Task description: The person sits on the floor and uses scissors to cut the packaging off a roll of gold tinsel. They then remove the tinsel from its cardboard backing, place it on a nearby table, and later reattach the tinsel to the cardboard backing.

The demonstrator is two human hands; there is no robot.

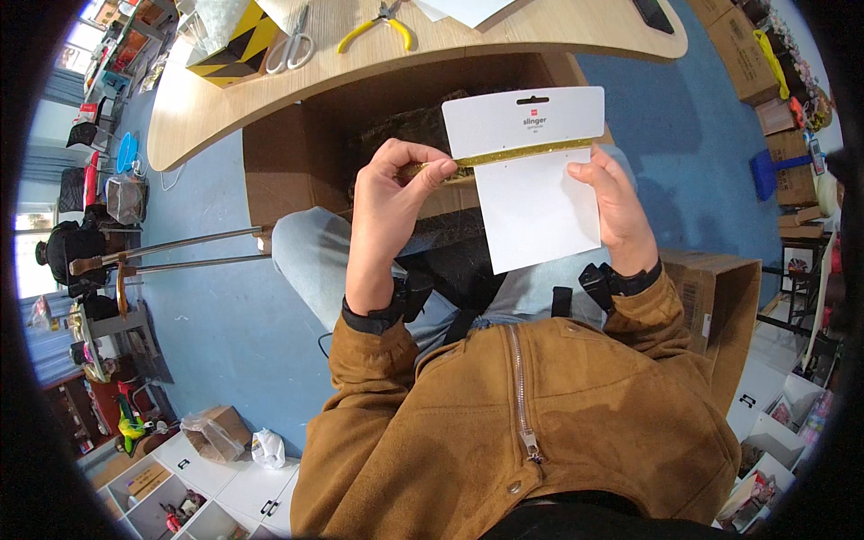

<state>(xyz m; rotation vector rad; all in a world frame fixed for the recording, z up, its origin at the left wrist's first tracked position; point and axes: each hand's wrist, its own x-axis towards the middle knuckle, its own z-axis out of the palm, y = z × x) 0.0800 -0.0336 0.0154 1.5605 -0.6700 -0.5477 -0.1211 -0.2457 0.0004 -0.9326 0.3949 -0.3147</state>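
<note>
A white hang-tag card (540, 211) with a wider header and a slot at its top is held up over my lap. Across it, just under the header, runs a narrow gold glittery ribbon (531, 153). My left hand (389, 202) pinches the ribbon between thumb and fingers, just off the card's left side. With the thumb on its front, my right hand (619, 198) grips the card's right edge; the other fingers are mostly hidden behind it. The ribbon's right end reaches the right hand, and I cannot tell whether the fingers touch it.
Beyond the card, a wooden table (504, 34) holds scissors (291, 49), yellow-handled pliers (378, 29), a black-and-yellow striped box (236, 54) and a phone (654, 14). Under its edge stands an open cardboard box (288, 162) with dark contents. Another cardboard box (733, 315) is at my right.
</note>
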